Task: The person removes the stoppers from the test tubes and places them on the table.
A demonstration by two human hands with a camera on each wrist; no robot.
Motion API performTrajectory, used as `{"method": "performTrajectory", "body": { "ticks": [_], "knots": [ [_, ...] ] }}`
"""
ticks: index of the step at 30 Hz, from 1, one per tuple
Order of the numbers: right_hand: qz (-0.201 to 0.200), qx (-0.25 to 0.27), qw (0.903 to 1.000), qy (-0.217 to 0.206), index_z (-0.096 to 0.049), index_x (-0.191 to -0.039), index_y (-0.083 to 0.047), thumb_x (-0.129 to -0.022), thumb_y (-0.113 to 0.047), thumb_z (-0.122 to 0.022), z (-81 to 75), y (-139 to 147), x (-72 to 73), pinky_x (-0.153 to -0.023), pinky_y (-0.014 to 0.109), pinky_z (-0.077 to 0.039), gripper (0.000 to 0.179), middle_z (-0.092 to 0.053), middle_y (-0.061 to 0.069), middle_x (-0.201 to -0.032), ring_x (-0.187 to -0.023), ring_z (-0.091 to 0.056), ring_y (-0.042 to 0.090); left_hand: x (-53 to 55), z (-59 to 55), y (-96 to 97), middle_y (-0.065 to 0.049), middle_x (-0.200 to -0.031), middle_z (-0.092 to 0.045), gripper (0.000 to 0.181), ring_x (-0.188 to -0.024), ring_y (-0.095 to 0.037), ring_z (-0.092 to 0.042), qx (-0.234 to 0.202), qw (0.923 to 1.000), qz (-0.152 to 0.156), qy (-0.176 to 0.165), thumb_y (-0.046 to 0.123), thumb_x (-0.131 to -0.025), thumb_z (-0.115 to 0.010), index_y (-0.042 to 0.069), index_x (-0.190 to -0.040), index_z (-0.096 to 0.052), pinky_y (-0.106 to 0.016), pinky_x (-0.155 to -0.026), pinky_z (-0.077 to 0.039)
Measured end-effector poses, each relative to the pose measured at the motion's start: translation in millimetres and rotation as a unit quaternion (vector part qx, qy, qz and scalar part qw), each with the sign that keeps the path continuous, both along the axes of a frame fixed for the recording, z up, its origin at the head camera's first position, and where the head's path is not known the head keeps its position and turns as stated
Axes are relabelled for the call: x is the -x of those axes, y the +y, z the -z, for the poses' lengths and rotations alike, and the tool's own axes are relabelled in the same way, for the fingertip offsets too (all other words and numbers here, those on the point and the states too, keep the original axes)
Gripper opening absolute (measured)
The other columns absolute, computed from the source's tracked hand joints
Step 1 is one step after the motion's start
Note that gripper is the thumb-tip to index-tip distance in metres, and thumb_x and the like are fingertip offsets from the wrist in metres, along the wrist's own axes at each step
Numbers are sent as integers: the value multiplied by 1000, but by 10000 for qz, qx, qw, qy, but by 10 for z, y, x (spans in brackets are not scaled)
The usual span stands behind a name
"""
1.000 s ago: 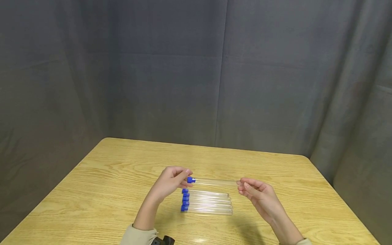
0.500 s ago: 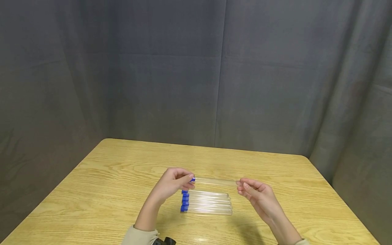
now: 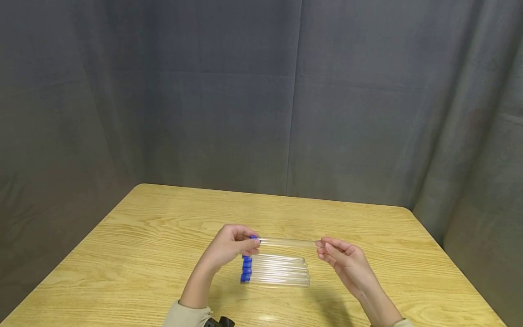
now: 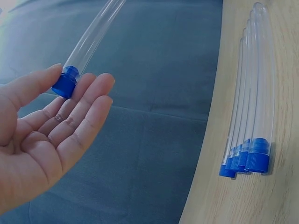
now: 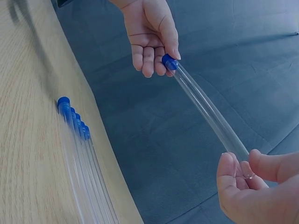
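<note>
Between my two hands a clear test tube (image 3: 288, 242) with a blue cap (image 4: 65, 84) is held level above the table. My left hand (image 3: 229, 245) pinches the cap between thumb and forefinger, its other fingers loosely spread beneath, as the left wrist view shows. At the opposite end, my right hand (image 3: 347, 263) pinches the rounded bottom with thumb and fingertips. Just nearer to me, several capped test tubes (image 3: 279, 271) lie side by side on the wood, blue caps to the left and rounded ends to the right.
The wood-grain table (image 3: 163, 218) reaches back to a grey curtain (image 3: 229, 113), which also hangs along both sides. A dark wrist device (image 3: 218, 322) shows at the left cuff.
My left thumb and fingers have shifted on the cap: the thumb moved up over it, then back down, showing part of the blue again. My right hand stays nearly still.
</note>
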State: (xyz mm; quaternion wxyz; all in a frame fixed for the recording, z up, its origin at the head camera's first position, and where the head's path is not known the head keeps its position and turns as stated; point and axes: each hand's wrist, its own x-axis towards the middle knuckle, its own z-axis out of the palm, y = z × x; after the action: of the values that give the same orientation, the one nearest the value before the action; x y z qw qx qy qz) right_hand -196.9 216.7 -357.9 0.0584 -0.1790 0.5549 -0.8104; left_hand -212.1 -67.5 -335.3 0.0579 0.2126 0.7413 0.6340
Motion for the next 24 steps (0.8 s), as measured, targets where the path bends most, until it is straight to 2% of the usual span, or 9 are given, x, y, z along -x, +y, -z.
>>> {"method": "performTrajectory", "body": {
  "ticks": [5,11,17,20,24],
  "knots": [
    [-28,96,9999,-23,-64,-99,-2,-91,5,-44,3,-9,3,-81,26,-47,23,-64,10,-99,-87,-61,15,7,20,-10,-13,-79,-64,20,-73,-27,-64,63,10000,-36,-13,7,-84,-61,-10,-94,-60,-34,-66,-52],
    [10,49,10000,-2,-64,-98,-2,-91,5,-44,9,-19,10,-81,26,-47,23,-64,8,-97,-87,-61,14,8,28,-9,-17,-78,-64,20,-68,-24,-64,91,9998,-141,127,6,-83,-61,-12,-93,-61,-34,-64,-53],
    [75,-22,10000,-56,-64,-98,-3,-91,4,-45,9,-20,3,-81,26,-47,21,-65,7,-96,-87,-61,15,8,32,4,-16,-75,-64,20,-66,-26,-64,146,9991,-339,208,4,-82,-62,-13,-91,-62,-37,-64,-53],
    [121,-53,9999,-91,-64,-97,-3,-90,4,-46,5,-24,-6,-81,26,-47,20,-65,7,-95,-88,-61,15,0,29,16,-15,-75,-65,18,-66,-28,-64,156,9985,-485,192,4,-82,-63,-12,-90,-63,-34,-62,-53],
    [195,-77,9997,-139,-64,-97,-3,-90,4,-47,-4,-29,-17,-82,26,-47,19,-65,8,-95,-87,-61,15,-17,11,34,-16,-75,-65,17,-64,-25,-65,190,9972,-697,176,4,-81,-64,-11,-89,-63,-29,-60,-53]
  ]
}}
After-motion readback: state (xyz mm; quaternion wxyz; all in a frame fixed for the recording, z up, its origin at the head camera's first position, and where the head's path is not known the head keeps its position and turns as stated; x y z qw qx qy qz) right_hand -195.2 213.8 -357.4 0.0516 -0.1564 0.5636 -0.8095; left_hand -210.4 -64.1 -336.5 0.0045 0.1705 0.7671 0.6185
